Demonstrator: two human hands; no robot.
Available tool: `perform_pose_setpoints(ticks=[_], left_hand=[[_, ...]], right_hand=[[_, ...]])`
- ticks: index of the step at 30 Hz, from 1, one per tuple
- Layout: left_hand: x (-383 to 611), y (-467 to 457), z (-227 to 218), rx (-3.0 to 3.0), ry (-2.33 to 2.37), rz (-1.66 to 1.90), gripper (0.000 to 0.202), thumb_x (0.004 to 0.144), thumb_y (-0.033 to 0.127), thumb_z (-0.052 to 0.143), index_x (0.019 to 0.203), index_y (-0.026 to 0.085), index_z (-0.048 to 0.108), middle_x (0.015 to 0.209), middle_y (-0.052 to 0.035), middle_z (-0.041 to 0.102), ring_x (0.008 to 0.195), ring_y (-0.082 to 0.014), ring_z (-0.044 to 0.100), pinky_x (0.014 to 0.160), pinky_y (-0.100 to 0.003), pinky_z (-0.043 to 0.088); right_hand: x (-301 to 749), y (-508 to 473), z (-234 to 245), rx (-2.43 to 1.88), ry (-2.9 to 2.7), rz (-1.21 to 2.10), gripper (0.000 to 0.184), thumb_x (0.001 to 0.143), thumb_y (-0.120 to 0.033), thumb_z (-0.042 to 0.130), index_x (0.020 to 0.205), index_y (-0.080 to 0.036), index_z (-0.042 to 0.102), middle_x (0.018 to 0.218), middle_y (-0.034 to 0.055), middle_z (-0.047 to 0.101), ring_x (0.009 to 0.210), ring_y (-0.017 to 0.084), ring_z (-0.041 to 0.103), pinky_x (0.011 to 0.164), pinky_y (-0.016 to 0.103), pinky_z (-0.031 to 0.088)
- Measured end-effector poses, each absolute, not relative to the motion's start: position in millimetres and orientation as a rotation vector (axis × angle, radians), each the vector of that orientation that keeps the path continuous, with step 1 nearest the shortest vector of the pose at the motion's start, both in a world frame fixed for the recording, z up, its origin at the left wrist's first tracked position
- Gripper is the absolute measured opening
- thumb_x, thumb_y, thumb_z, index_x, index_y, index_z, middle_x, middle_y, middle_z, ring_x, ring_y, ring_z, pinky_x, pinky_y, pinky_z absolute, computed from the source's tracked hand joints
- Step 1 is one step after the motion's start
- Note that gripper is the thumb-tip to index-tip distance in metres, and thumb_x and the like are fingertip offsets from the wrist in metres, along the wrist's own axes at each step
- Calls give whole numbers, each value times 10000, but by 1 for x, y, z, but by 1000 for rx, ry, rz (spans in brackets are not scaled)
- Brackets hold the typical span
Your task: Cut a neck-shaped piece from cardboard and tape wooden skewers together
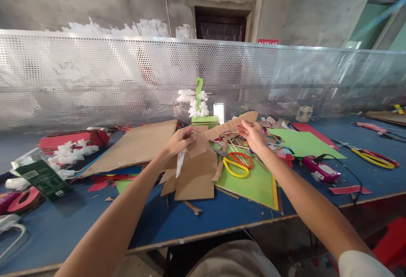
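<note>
A long brown cardboard cutout (pixel 226 127) with creases across its neck and a rounded, pointed tip is held up over the table. My right hand (pixel 252 135) pinches it just below that tip. At its wider lower end, my left hand (pixel 182 140) has its fingers closed on the cardboard. Below lie loose cardboard pieces (pixel 198 179) and scissors (pixel 236 166) with yellow and orange handles, partly on a green sheet (pixel 253 186). Behind the hands stands a green hook-necked figure (pixel 199 93) with white crumpled paper on its sides.
A large cardboard sheet (pixel 133 143) and a green carton (pixel 41 177) lie to the left. On the right are green paper (pixel 306 141), a purple corded device (pixel 320 170) and yellow-and-red-handled pliers (pixel 371 156). A perforated metal screen (pixel 95 78) borders the table's back.
</note>
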State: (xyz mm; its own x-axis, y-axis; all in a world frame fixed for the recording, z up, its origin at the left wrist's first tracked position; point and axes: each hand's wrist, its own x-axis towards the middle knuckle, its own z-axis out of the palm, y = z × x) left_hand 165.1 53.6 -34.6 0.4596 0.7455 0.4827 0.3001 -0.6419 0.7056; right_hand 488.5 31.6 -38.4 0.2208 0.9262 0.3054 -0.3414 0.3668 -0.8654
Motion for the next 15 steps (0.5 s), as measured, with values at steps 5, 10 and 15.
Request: perform_pose_setpoints(ticks=[5,10,15], left_hand=[[154,57,-30,2211,948,1122,293,862,326,664,1102,167,722,716,8,581,680,-153,531,642,-256,409],[146,61,-29,2188,953,1091,306,843,349,691,1099,186,729,778,-7,627,731,-176,584,671,-272,436],[147,56,-25,2058,940,1074,334,818,404,743,1076,193,726,811,-17,673,787,-200,638,736,-301,481]], right_hand=[[505,38,-34,-726,-901,924,426,676,-417,915,869,-242,577,790,-12,728,811,171,765,710,246,631],[518,44,-38,-766,-959,776,478,665,-447,877,1021,-259,618,832,-11,721,798,173,749,731,284,622],[517,39,-39,-833,-1128,678,640,735,-483,815,1298,-245,624,888,39,731,859,226,756,767,354,624]])
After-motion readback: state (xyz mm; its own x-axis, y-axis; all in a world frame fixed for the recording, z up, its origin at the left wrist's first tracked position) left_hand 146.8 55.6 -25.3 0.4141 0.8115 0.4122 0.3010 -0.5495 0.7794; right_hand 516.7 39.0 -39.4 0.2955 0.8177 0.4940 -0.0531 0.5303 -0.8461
